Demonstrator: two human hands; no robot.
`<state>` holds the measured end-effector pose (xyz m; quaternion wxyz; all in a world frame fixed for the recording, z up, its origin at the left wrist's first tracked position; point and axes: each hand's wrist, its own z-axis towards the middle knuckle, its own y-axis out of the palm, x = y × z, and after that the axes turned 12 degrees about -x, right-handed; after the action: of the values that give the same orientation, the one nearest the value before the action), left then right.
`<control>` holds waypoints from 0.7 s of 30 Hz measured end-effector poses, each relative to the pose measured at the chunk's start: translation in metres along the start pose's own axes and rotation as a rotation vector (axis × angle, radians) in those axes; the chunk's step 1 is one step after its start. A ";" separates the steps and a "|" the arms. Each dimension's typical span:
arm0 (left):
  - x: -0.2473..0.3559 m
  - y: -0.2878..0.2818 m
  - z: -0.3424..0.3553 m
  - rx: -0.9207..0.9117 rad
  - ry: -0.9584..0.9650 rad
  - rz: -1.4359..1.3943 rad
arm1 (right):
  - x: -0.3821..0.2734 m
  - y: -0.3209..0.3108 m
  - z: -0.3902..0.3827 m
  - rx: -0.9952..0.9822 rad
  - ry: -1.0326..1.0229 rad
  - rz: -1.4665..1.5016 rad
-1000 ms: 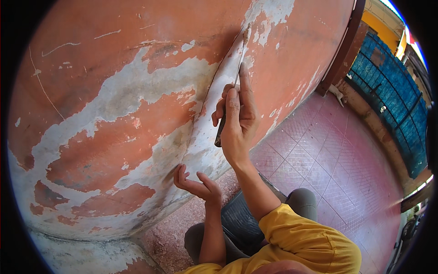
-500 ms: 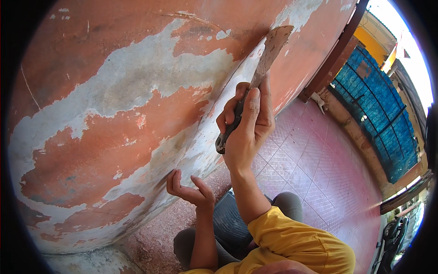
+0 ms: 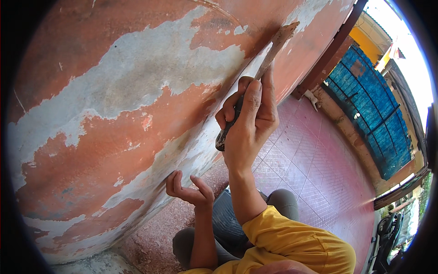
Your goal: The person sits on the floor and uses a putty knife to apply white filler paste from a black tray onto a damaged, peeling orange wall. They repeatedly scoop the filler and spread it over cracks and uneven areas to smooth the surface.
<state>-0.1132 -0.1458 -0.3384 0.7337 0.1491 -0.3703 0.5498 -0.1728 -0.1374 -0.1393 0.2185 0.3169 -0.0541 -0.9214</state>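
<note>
My right hand [image 3: 248, 121] is shut on a scraper's dark handle [image 3: 224, 136], index finger stretched along the stained metal blade [image 3: 278, 45]. The blade's tip is at the wall [image 3: 118, 150], whose salmon paint is flaked into large grey-white patches, beside a long pale strip with a cracked edge. Lower left, my left hand [image 3: 189, 189] is open, thumb apart and fingers loosely curled up at the wall's surface; whether they touch it I cannot tell.
A dark container [image 3: 221, 210] stands by my bent legs on debris-strewn floor [image 3: 153, 233]. Pink tiles [image 3: 312, 169] stretch right toward a blue-covered gate [image 3: 374, 114]. A small pale animal, apparently a cat [image 3: 311, 99], lies by the post. A dark motorbike [image 3: 388, 235] is at the right edge.
My right hand and scraper have moved right and the blade has turned from edge-on to showing more of its face. The view has shifted, bringing more sky and the motorbike in.
</note>
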 end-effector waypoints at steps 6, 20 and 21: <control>0.003 -0.001 0.003 0.016 -0.018 -0.024 | -0.012 -0.016 -0.014 -0.102 0.053 -0.234; 0.006 -0.004 0.004 -0.008 -0.022 -0.049 | -0.065 -0.098 0.041 -0.313 0.162 -0.572; 0.007 -0.005 0.005 -0.004 -0.028 -0.049 | -0.072 -0.099 0.042 -0.331 0.207 -0.627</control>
<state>-0.1100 -0.1454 -0.3288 0.7421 0.1644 -0.3776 0.5289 -0.1844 -0.0189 -0.0891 -0.0218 0.3700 0.2178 -0.9029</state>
